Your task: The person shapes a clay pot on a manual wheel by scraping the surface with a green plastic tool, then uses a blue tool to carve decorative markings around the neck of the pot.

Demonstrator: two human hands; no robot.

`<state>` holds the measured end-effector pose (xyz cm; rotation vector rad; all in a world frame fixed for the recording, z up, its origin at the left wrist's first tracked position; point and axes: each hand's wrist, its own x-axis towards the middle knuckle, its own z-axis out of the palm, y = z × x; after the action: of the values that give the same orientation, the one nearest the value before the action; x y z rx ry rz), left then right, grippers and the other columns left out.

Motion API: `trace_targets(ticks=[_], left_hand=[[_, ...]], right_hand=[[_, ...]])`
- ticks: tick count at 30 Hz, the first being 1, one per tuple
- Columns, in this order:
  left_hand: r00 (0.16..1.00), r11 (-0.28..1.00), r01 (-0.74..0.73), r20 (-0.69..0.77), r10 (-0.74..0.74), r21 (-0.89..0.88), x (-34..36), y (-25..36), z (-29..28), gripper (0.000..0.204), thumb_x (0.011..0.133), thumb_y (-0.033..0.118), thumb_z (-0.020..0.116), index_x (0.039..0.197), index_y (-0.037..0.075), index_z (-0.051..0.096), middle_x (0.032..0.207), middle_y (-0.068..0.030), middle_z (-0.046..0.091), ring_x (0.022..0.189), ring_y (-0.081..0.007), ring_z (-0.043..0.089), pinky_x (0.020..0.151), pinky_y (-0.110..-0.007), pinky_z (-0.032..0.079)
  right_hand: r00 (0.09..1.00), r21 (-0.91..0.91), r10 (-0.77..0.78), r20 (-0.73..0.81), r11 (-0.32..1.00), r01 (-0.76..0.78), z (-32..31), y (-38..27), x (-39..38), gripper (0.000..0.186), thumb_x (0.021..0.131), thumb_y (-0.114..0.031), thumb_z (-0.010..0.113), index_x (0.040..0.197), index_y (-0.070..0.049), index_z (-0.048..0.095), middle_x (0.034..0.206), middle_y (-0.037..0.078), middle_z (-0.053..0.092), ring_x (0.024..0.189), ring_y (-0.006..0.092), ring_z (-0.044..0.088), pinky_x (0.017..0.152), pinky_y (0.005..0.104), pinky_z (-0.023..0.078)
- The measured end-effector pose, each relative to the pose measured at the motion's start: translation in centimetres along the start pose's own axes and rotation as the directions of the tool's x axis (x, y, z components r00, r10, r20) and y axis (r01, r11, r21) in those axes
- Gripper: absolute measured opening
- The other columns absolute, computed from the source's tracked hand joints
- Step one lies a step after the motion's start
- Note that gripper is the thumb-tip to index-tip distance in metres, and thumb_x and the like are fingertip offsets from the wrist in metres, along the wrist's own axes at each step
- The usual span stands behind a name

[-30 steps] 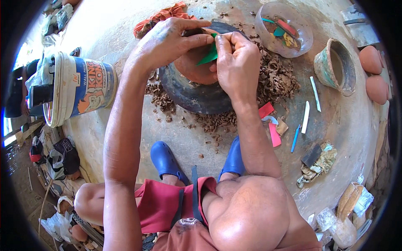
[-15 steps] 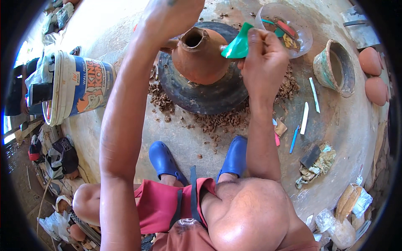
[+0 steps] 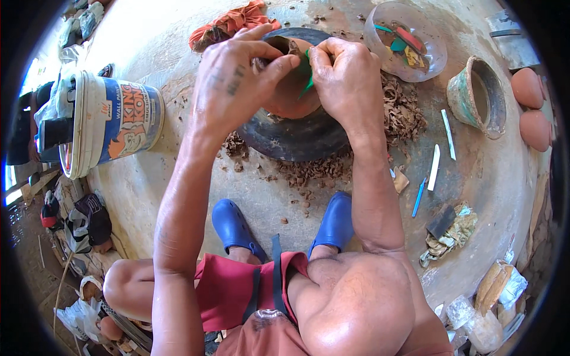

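Dusty concrete floor [image 3: 166,178] spreads around a dark round wheel [image 3: 297,139] ringed with brown clay shavings [image 3: 404,113]. On the wheel sits a reddish clay pot [image 3: 291,98], mostly covered by both hands. The left hand [image 3: 234,83] curls over the pot's left side and rim, fingers bent and pressed against the clay. The right hand [image 3: 347,80] is closed around a small green scraper [image 3: 307,83], pinching it against the pot's upper right wall. Just beside the wheel on the right stand a clear bowl [image 3: 380,24] of coloured scraps and a greenish pot [image 3: 478,98]. A white paint bucket [image 3: 110,124] lies on the left, well apart. Blue clogs [image 3: 234,228] rest near the wheel's lower edge, and an orange rag [image 3: 228,24] lies behind it.
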<state>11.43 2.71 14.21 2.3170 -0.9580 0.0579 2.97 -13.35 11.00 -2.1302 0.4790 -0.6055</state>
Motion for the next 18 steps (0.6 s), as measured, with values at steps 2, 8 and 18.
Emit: trace_targets(ticks=[2, 8, 18], left_hand=[[1.0, 0.998, -0.017, -0.007, 0.017, -0.059, -0.3, 0.2, 0.6, 0.031, 0.088, 0.029, 0.082, 0.103, 0.001, 0.084, 0.139, -0.0222, 0.07, 0.116, -0.0369, 0.075, 0.104, -0.041, 0.056], [0.999, 0.999, 0.043, 0.028, -0.044, 0.031, -0.4, 0.4, 0.8, 0.032, 0.096, 0.034, 0.077, 0.11, 0.007, 0.085, 0.146, -0.0075, 0.07, 0.12, -0.0296, 0.075, 0.106, -0.037, 0.055], [0.995, 0.992, 0.097, 0.021, -0.096, -0.081, 0.6, 0.4, 0.7, 0.05, 0.099, 0.048, 0.072, 0.099, 0.0, 0.083, 0.134, -0.0212, 0.072, 0.107, -0.0387, 0.077, 0.098, -0.042, 0.058]], right_hand=[[0.999, 0.036, 0.028, 0.037, 0.999, -0.03, -0.2, -0.3, 0.1, 0.019, 0.094, -0.013, 0.069, 0.093, 0.003, 0.079, 0.083, 0.028, 0.073, 0.082, 0.0444, 0.075, 0.074, 0.0488, 0.06], [0.999, 0.296, 0.051, -0.019, 0.954, -0.043, 1.1, 1.0, -0.6, 0.022, 0.101, -0.015, 0.072, 0.091, 0.004, 0.076, 0.068, 0.005, 0.068, 0.057, 0.0094, 0.058, 0.054, 0.0318, 0.046], [0.963, 0.387, 0.231, -0.141, 0.908, -0.161, -1.3, 1.3, -0.6, 0.021, 0.1, -0.015, 0.072, 0.096, 0.005, 0.078, 0.069, 0.013, 0.073, 0.06, 0.0153, 0.066, 0.06, 0.0355, 0.052]])
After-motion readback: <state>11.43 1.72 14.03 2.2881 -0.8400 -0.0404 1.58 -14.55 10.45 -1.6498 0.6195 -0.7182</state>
